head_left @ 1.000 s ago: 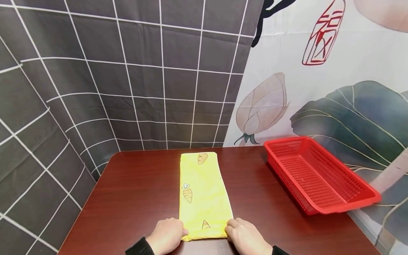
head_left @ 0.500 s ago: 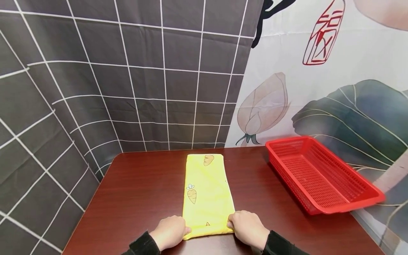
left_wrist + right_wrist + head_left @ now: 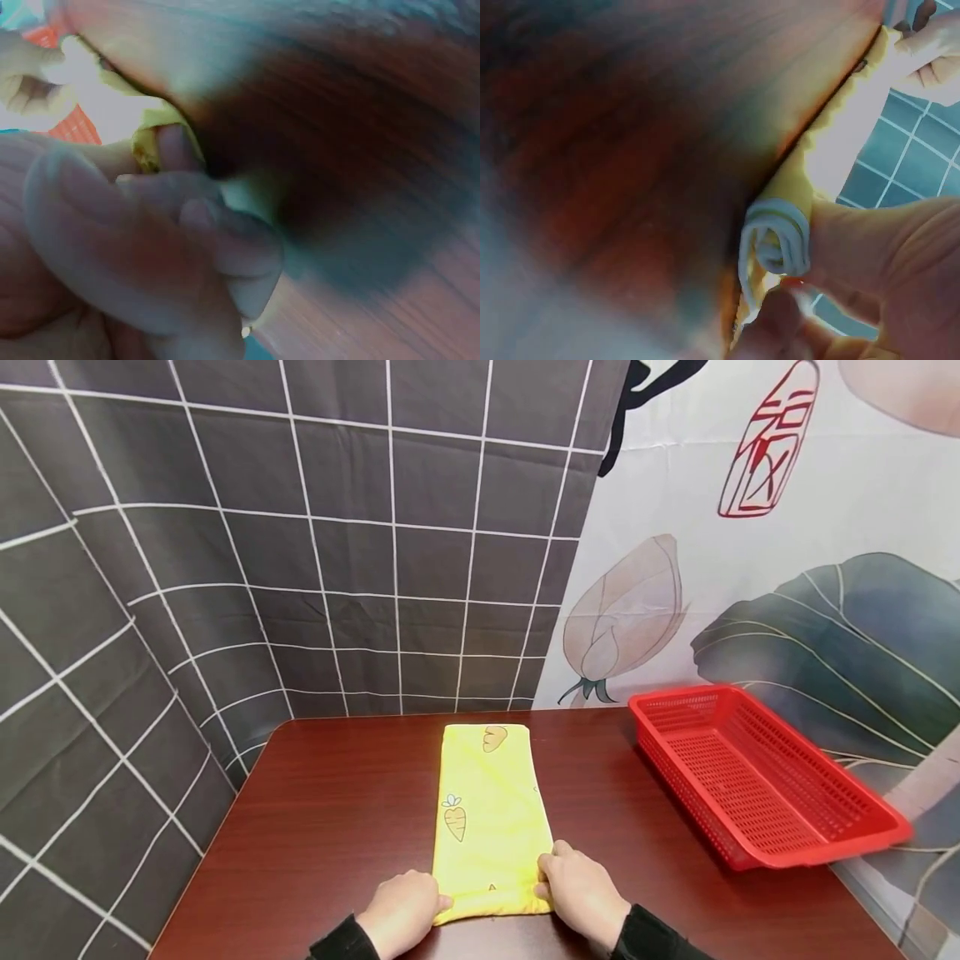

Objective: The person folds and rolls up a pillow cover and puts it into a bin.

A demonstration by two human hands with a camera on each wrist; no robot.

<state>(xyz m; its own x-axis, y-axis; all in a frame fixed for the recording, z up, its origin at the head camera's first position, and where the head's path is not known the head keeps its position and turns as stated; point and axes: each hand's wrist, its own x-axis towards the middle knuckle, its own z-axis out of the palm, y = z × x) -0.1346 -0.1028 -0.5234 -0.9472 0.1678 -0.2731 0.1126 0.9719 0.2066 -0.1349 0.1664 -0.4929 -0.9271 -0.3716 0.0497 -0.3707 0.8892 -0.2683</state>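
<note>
head view: left hand (image 3: 401, 912) and right hand (image 3: 587, 895) clamp fingers (image 3: 548, 865) on the yellow cloth (image 3: 491, 827), some fingertips hidden, sleeves (image 3: 647, 935) cropped.

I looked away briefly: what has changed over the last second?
The near end of the yellow cloth has been rolled a little farther forward, now hiding most of the lowest orange print. Nothing was let go: the left hand and right hand hold its near corners as before. The red basket stayed put.
</note>
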